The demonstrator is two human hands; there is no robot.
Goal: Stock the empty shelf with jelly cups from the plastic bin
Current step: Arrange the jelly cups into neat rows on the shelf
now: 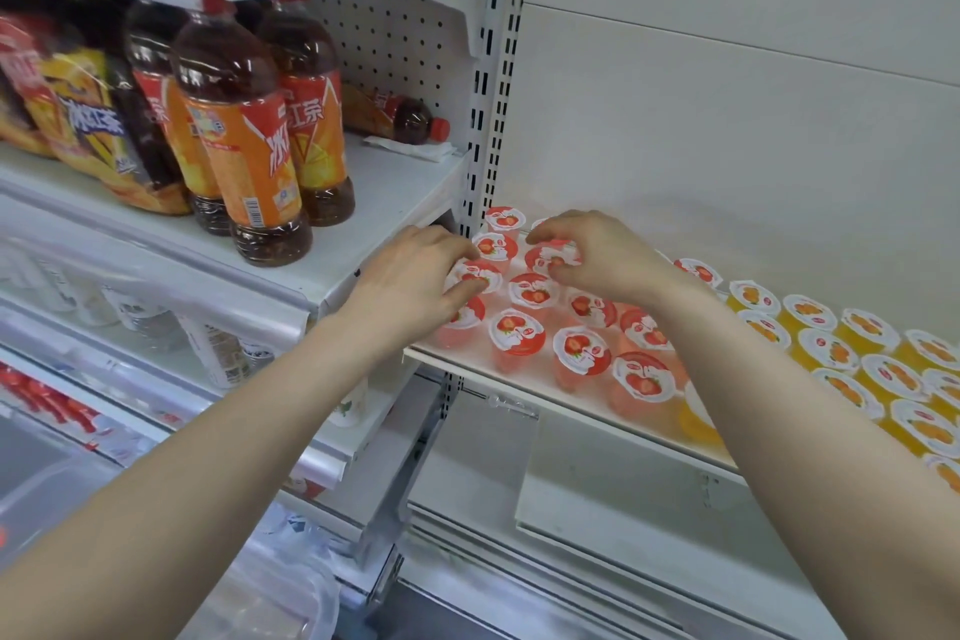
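Note:
Several strawberry jelly cups (581, 351) with red and white lids stand in rows at the left end of a white shelf (524, 387). Orange jelly cups (828, 351) fill the shelf to their right. My left hand (415, 278) grips a strawberry cup (475, 276) at the shelf's left edge, fingers on its lid and thumb below. My right hand (597, 252) grips another strawberry cup (550, 257) further back, fingers curled over its lid. The plastic bin (291, 582) shows only as a clear rim at the bottom.
To the left, a higher shelf holds iced tea bottles (244, 135), one lying down at the back (400, 117). A slotted white upright (488, 94) separates the two shelves. Lower shelves on the left hold more drinks. A plain white wall panel rises behind the jelly cups.

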